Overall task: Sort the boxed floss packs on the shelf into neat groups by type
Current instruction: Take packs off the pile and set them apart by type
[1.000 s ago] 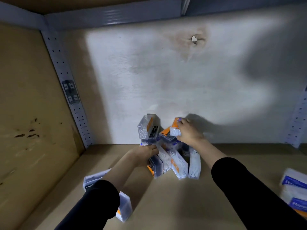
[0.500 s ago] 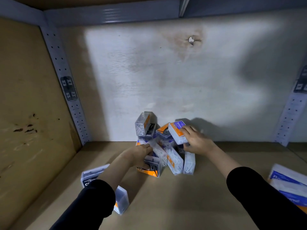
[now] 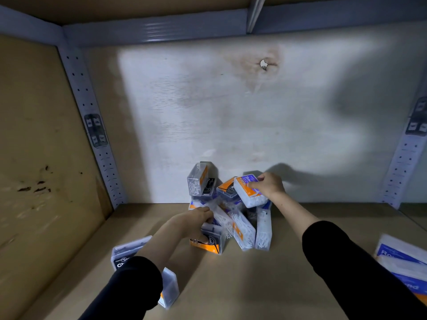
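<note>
A jumbled heap of clear floss boxes (image 3: 242, 229) lies against the back wall of the shelf, some with white picks, some with black. My right hand (image 3: 269, 184) grips a white-pick box with an orange and blue label (image 3: 248, 192), lifted at the top right of the heap. My left hand (image 3: 196, 224) holds a black-pick box with an orange label (image 3: 212, 242) at the heap's front left. One clear box (image 3: 197, 179) stands tilted on top at the back left.
Two more boxes lie apart at the front left, a black-labelled one (image 3: 126, 252) and a clear one (image 3: 169, 288) partly under my left sleeve. White and blue packs (image 3: 402, 262) sit at the right edge. Perforated metal uprights (image 3: 92, 132) frame the shelf.
My right hand has lifted the white-pick box off the top and tipped it toward me. My left hand has drawn the black-pick box forward out of the heap.
</note>
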